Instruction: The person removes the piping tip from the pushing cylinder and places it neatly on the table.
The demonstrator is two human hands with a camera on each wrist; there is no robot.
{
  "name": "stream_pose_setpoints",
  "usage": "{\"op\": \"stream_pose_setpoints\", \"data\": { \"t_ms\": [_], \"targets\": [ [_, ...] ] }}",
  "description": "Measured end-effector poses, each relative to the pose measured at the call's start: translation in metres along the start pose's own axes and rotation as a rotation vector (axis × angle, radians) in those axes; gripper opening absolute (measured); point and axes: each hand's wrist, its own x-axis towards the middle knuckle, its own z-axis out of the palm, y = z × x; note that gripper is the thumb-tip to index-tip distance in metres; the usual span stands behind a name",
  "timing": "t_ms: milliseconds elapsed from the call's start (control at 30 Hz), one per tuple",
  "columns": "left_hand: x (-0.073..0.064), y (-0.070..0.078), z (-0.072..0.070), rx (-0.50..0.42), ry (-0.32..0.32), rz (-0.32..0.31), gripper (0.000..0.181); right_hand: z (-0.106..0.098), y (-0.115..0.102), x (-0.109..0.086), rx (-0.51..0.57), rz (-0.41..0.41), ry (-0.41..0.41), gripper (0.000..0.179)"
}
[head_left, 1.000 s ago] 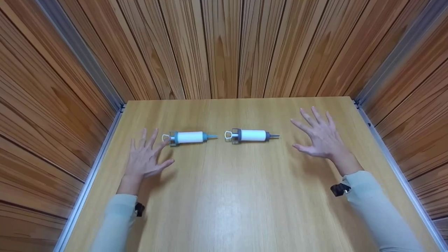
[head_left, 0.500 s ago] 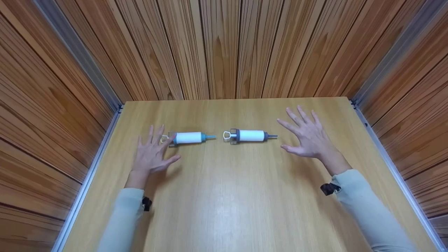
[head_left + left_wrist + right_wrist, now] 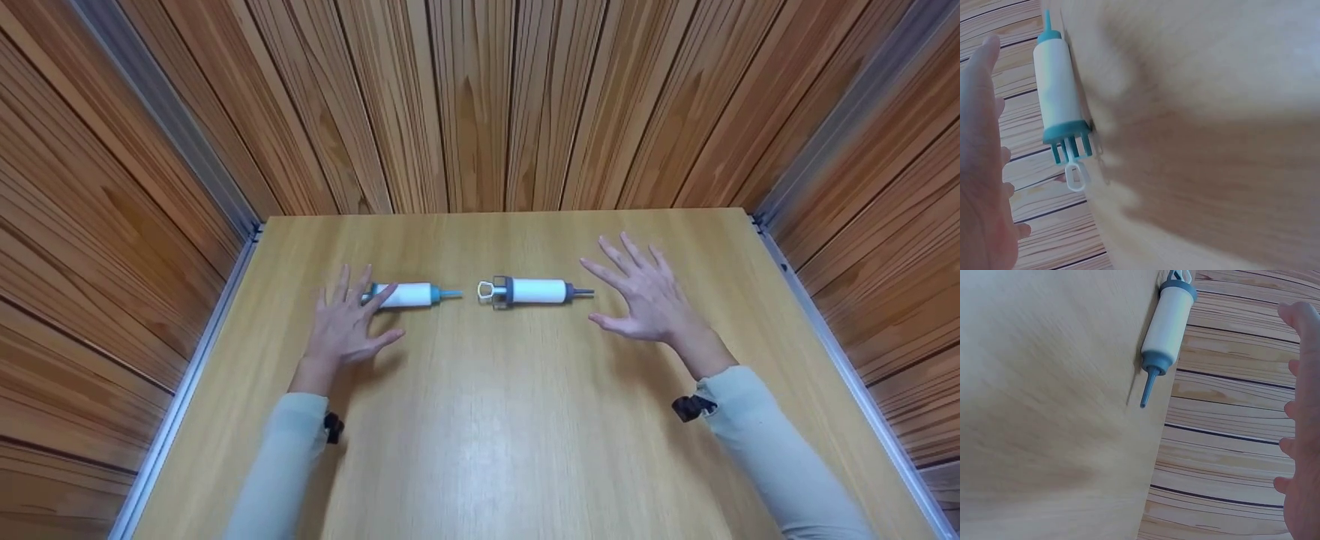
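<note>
We see the teal syringe (image 3: 414,295) and the grey syringe (image 3: 538,291) lying in line, slightly apart, on the table (image 3: 480,420). Our left hand (image 3: 345,328), fingers spread, overlaps the teal one; our right hand (image 3: 651,304), also spread, hangs near the grey one. Wooden boards (image 3: 480,112) stand behind.

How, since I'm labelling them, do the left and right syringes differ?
The left syringe has teal trim; the right syringe has greyish-blue trim. In the head view, the left hand partly covers the left syringe, while the right syringe shows whole. Both are white-bodied and point rightward.
</note>
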Motion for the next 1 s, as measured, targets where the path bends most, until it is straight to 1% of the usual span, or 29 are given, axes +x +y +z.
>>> {"op": "stream_pose_setpoints", "data": {
  "t_ms": [233,333,533,633,767,867,1000],
  "targets": [
    [0.014,0.007,0.005,-0.034,0.007,0.012,0.090,0.008,-0.003,0.000,0.100,0.010,0.054,0.085],
    [0.019,0.009,0.008,-0.050,0.004,0.014,0.090,0.010,-0.004,0.001,0.118,0.018,0.065,0.084],
    [0.029,0.012,0.014,-0.072,-0.027,0.005,0.092,0.014,-0.006,0.001,0.148,0.034,0.082,0.086],
    [0.033,0.013,0.017,-0.104,-0.029,0.004,0.090,0.017,-0.007,0.000,0.161,0.035,0.096,0.085],
    [0.036,0.012,0.020,-0.149,-0.005,-0.001,0.089,0.022,-0.009,-0.001,0.181,0.037,0.110,0.084],
    [0.036,0.010,0.024,-0.145,0.004,-0.006,0.088,0.025,-0.011,-0.002,0.200,0.044,0.111,0.084],
    [0.034,0.009,0.028,-0.132,-0.024,-0.012,0.090,0.028,-0.013,-0.006,0.234,0.062,0.109,0.084]
  ]
}}
